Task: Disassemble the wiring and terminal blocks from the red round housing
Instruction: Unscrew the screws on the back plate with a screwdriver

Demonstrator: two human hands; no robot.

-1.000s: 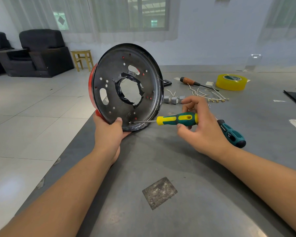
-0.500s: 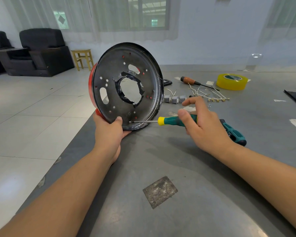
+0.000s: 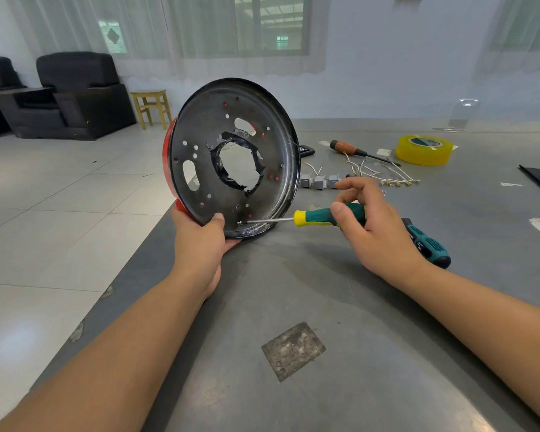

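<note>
The red round housing [image 3: 231, 157] stands on edge at the table's left side, its dark metal back plate with a torn central hole facing me. My left hand [image 3: 200, 235] grips its lower rim, thumb on the plate. My right hand [image 3: 371, 226] pinches the green and yellow screwdriver [image 3: 312, 217], whose tip sits on a screw [image 3: 240, 223] near the plate's bottom. Three grey terminal blocks [image 3: 320, 181] and several loose white wires [image 3: 384, 174] lie on the table behind.
A teal power screwdriver [image 3: 427, 243] lies just behind my right hand. Farther back are an orange-handled screwdriver [image 3: 351, 149] and a roll of yellow tape [image 3: 423, 149]. A scuffed grey patch [image 3: 293, 350] marks the table near me. The table edge [image 3: 131, 269] runs along the left.
My right hand's fingers have shifted round the screwdriver handle, turning it, while the tip stays on the same screw. The housing and my left hand have hardly moved.
</note>
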